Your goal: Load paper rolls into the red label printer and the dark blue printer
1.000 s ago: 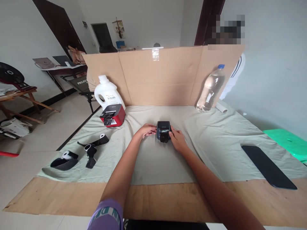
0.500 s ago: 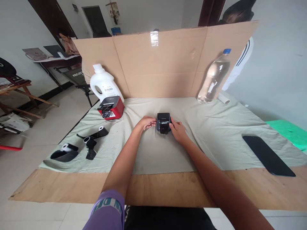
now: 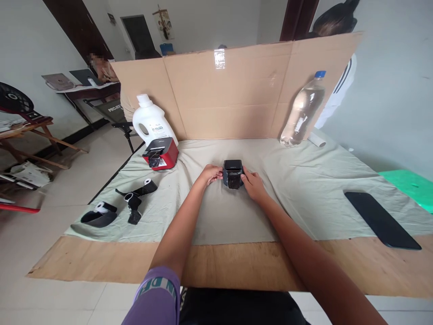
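A small black label printer [image 3: 232, 165] stands on the cloth in front of me, with a shiny dark strip [image 3: 234, 180] hanging from its front. My left hand [image 3: 212, 174] is at its left side, fingers bent in against the casing. On the opposite side, my right hand [image 3: 253, 184] grips the casing, its thumb near the front edge. Between them the two hands hold the printer upright. Off to the left is a red and black printer [image 3: 169, 153], also with a dark strip at its front. Several black rolls with white cores, such as one roll [image 3: 132, 203], lie nearer me.
A white jug [image 3: 155, 122] and a clear bottle with a blue cap [image 3: 302, 110] stand against an upright cardboard sheet [image 3: 226, 99]. At right lie a black phone [image 3: 380, 219] and a paper tube [image 3: 317, 138]. The table's wooden edge [image 3: 233, 266] is nearest me. People sit beyond the cardboard.
The camera view has turned slightly, so things appear shifted a little to the right. Both hands stay on the black label printer, with no clear movement of it on the cloth.
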A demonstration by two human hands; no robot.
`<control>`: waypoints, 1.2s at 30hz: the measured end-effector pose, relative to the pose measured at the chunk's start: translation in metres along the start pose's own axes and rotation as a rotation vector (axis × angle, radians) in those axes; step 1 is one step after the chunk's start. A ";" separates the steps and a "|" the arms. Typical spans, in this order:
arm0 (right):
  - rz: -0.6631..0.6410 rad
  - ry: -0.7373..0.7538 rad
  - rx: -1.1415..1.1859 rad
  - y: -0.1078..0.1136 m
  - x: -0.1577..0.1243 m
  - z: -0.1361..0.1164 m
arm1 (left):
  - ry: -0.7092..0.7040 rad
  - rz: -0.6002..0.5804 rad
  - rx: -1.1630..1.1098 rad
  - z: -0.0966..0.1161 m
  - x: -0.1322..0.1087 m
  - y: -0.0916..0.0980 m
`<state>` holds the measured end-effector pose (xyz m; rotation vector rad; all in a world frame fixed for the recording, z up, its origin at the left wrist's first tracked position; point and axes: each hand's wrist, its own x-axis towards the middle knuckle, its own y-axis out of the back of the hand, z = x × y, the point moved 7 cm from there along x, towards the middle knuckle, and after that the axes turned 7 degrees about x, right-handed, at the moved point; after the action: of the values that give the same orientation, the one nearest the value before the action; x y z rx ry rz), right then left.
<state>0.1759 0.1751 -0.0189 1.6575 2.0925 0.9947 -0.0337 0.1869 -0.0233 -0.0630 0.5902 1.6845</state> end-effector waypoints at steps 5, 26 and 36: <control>-0.019 0.004 0.014 0.001 0.000 -0.001 | -0.124 0.009 -0.045 0.005 -0.003 0.005; 0.004 0.008 -0.048 -0.001 0.002 0.003 | -0.372 0.092 -0.180 0.023 -0.009 0.003; 0.004 0.014 -0.037 -0.001 0.001 -0.001 | -0.295 0.057 -0.210 0.014 -0.001 -0.010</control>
<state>0.1745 0.1755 -0.0186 1.6418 2.0680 1.0422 -0.0208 0.1924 -0.0145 0.0518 0.1956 1.7655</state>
